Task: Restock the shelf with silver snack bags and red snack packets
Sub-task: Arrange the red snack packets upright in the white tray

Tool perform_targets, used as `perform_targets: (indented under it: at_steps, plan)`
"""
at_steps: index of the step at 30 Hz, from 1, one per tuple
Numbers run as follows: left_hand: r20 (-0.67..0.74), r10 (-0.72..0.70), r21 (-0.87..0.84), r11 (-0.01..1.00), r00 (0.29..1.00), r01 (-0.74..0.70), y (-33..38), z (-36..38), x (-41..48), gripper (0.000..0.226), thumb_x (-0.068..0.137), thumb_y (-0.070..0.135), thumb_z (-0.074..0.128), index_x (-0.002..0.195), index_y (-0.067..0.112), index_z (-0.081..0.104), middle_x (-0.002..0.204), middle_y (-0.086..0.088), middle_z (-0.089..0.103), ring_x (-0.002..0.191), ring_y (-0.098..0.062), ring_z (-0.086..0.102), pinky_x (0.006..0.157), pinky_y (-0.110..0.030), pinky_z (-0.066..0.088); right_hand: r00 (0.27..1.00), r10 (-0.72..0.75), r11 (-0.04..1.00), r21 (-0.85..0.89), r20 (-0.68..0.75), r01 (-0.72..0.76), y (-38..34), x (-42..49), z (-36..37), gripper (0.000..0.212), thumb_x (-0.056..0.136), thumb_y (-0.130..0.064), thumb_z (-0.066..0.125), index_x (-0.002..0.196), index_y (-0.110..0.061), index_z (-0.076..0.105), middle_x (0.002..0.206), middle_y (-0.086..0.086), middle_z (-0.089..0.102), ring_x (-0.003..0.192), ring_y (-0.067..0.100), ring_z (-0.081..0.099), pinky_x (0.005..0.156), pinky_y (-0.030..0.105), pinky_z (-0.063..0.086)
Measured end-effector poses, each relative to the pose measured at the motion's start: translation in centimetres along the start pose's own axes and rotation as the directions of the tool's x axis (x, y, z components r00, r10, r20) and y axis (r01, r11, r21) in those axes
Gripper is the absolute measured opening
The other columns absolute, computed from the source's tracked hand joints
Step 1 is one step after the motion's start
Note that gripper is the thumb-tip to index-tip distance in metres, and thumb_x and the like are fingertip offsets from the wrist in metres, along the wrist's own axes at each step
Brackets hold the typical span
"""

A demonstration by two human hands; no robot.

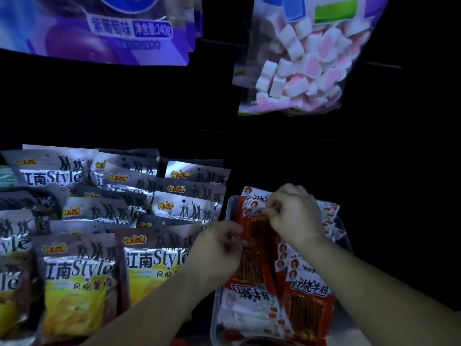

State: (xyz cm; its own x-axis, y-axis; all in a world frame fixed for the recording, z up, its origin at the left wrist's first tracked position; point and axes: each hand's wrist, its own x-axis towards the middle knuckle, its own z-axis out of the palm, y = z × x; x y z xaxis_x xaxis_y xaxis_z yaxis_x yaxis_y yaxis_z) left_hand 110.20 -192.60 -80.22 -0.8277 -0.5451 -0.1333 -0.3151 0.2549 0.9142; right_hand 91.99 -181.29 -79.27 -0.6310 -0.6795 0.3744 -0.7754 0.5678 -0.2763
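Note:
Several silver snack bags [152, 260] printed "Style" lie in overlapping rows on the shelf at the left. To their right a clear plastic tray [216, 308] holds several red snack packets [308, 303]. My left hand [217, 248] pinches the edge of a red packet [253, 268] near the tray's left side. Farther back, my right hand [294, 213] has its fingers curled on the tops of the red packets standing at the back of the tray. Both forearms come in from the lower right.
A purple bag [104, 28] hangs at the upper left. At the upper right hangs a clear bag of pink and white marshmallows [306, 61]. The shelf back and the area right of the tray are dark.

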Motion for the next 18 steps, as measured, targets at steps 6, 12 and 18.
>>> perform_targets:
  at_steps: [6,12,18]
  plan:
    - [-0.201,0.062,-0.206,0.973,0.978,-0.104,2.9,-1.9,-2.0,0.028,0.093,0.016,0.072,0.104,0.035,0.055,0.09,0.011,0.067,0.067,-0.005,0.063,0.059,-0.031,0.054,0.929,-0.035,0.861,0.483,0.369,-0.159,-4.8,-0.1,-8.4,0.014,0.097,-0.015,0.069,0.09,-0.02,0.058,0.078,0.0,0.061,0.067,0.007,0.057,0.065,0.016,0.047]
    - [-0.084,0.088,-0.327,0.939,0.993,-0.111,7.3,-4.0,-5.1,0.03,0.089,0.0,0.073,0.091,0.017,0.048,0.085,-0.006,0.072,0.079,-0.03,0.068,0.067,-0.043,0.057,0.896,0.171,0.674,0.615,0.41,-0.41,-8.5,-1.6,-14.6,0.026,0.081,-0.04,0.086,0.094,-0.026,0.07,0.094,0.007,0.074,0.09,0.023,0.072,0.081,0.044,0.061]
    - [-0.212,-0.001,-0.533,0.838,0.977,-0.115,12.4,-4.5,-8.4,0.037,0.089,0.007,0.077,0.112,0.03,0.058,0.081,-0.006,0.073,0.078,-0.033,0.072,0.073,-0.053,0.058,0.735,0.497,0.329,0.684,0.461,-0.651,-11.7,-6.3,-17.5,0.06,0.074,-0.047,0.085,0.128,-0.036,0.062,0.117,0.004,0.075,0.106,0.029,0.072,0.093,0.059,0.058]
